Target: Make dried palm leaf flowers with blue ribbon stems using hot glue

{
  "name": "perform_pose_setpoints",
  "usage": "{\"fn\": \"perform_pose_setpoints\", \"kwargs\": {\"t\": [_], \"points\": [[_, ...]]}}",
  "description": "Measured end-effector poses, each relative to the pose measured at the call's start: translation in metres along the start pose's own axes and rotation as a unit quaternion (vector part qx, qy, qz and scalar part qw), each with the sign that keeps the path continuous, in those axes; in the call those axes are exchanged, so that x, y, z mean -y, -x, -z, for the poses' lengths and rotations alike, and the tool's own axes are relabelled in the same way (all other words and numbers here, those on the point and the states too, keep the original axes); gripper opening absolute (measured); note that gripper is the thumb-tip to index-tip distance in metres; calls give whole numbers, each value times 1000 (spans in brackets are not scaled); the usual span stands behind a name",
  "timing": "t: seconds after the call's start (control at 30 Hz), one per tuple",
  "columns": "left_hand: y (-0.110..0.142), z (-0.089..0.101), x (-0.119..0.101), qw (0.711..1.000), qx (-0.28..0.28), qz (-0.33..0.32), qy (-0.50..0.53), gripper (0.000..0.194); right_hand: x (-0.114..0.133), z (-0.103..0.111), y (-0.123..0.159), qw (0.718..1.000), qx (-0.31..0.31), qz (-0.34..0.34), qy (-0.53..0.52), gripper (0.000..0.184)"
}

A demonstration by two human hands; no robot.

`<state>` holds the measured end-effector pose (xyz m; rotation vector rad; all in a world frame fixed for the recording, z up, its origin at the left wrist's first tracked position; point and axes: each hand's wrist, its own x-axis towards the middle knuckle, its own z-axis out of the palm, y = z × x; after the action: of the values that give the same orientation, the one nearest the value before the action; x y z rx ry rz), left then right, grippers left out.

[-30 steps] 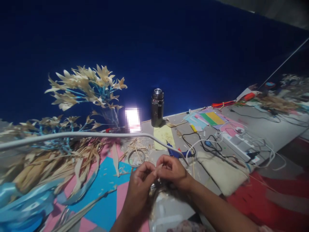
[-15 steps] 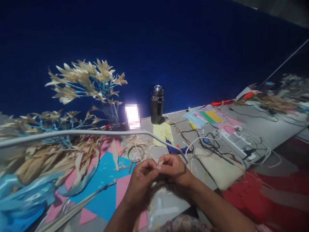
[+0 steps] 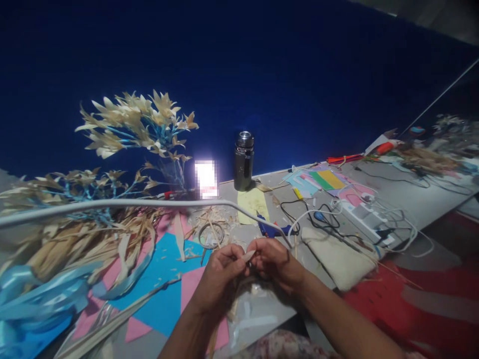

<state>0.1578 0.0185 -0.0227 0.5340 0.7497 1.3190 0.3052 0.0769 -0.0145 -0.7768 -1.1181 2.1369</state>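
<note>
Between my two hands, just above the table's front, is a small pale petal-shaped piece [image 3: 248, 256] with a pointed tip, like dried husk. My left hand [image 3: 223, 271] pinches it between thumb and forefinger. My right hand [image 3: 276, 262] is curled around its other end, fingertips partly hidden. Beyond the hands lie a roll of tape [image 3: 211, 236] and a blue glue gun [image 3: 272, 230]. Dried husk strips [image 3: 123, 234] are heaped at the left, on pink and blue sheets [image 3: 160, 279].
A dark thermos [image 3: 243, 167] stands at the back beside a bright blurred screen [image 3: 207, 178]. Husk flowers on blue stems [image 3: 142, 124] rise at the left. A white cable [image 3: 112, 203] crosses the view. At the right are a cream cloth pad [image 3: 339, 259] and a power strip [image 3: 368, 224].
My right hand's fingers have shifted and opened slightly from the left's, so more of the pale piece shows. The left hand has barely moved.
</note>
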Motion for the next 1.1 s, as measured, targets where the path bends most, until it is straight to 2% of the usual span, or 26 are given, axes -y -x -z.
{"fn": "perform_pose_setpoints", "kwargs": {"t": [0.13, 0.27, 0.37, 0.5, 0.7, 0.8, 0.87, 0.93, 1.0, 1.1], "points": [[2, -1, 0, 1000, -9, 0, -10, 30, -2, -8, -2, 1000, -15, -12, 13, 47], [3, 2, -2, 1000, 26, 12, 5, 28, -5, -7, -4, 999, 1, -39, -34, 47], [2, 1, -2, 999, 26, 10, 23, 29, -6, -1, -3, 996, 8, -44, -79, 48], [0, 0, 1, 1000, 11, 11, 19, 29, -8, 2, 0, 999, -17, 6, -33, 54], [-3, 5, 6, 1000, -22, 7, 8, 25, -10, 7, -4, 993, -66, 63, 69, 40], [-3, 5, 1, 998, -51, -32, 30, 29, -4, 16, -13, 987, -80, 94, 99, 36], [-1, 4, -3, 994, -71, -62, 47, 34, 7, 20, -24, 978, -94, 111, 151, 32], [4, 3, -5, 992, -84, -69, 69, 35, 24, 20, -44, 954, -123, 118, 248, 25], [11, 3, -3, 991, -88, -55, 90, 38, 42, 20, -73, 903, -163, 114, 380, 22], [20, 10, 1, 990, -101, -37, 89, 42, 66, 22, -128, 880, -183, 87, 429, 24]]}}
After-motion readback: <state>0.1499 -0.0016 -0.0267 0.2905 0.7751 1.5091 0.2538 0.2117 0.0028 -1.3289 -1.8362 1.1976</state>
